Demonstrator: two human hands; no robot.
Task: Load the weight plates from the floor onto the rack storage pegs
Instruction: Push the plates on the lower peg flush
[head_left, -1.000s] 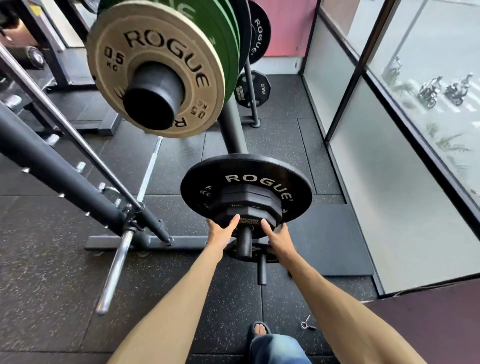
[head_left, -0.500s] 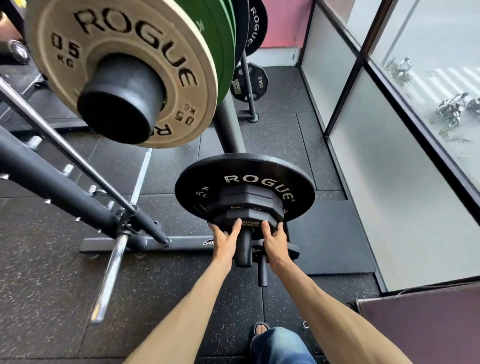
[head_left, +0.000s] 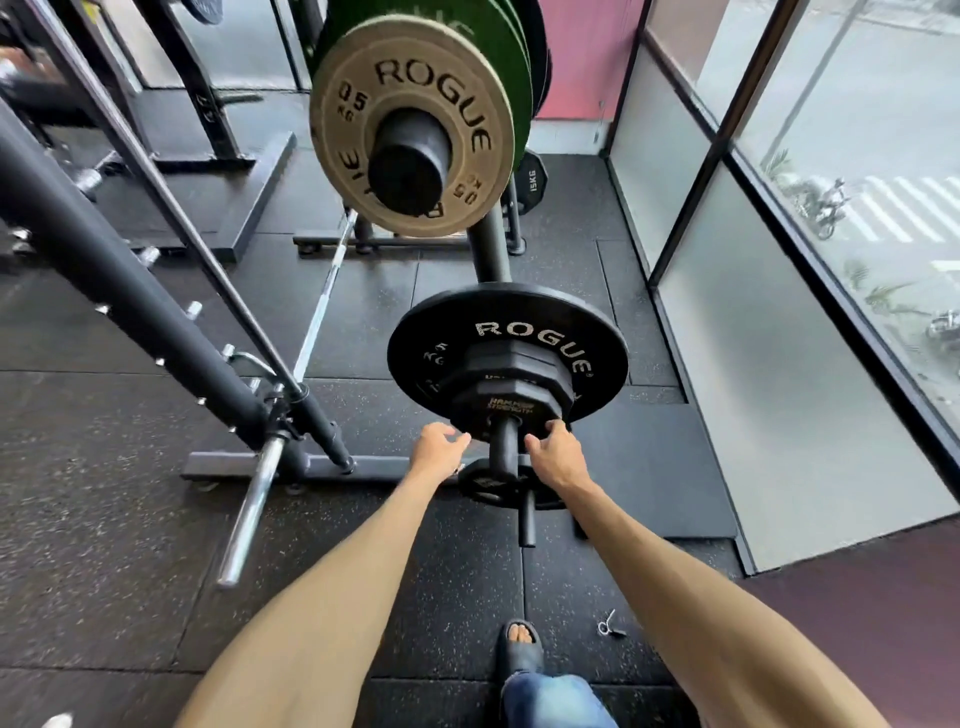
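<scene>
Where the small octagonal plate sits on the rack peg against a larger Rogue plate, we see the left hand just beside it, fingers loosely curled and empty. The right hand touches its lower edge; we cannot tell if it grips.

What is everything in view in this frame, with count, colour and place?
cream plate: one, cream, front of top peg
green plates: several, green, behind the cream plate
large plate: one, black, middle peg
small plates: at least two, black, stacked before the large plate
low plate: one, black, bottom peg near floor
far plate: one, black, marked 15KG, stand behind
bar: one, silver, slanting to floor, left
rack: one, black, left
clip: one, silver, floor beside the foot
floor: one, black speckled, underfoot
windows: several panes, dark-framed, right
foot: one, black sandal, bottom centre
left hand: one, loosely curled, holding nothing, left of the small plates
right hand: one, fingertips at the small plates' lower edge
</scene>
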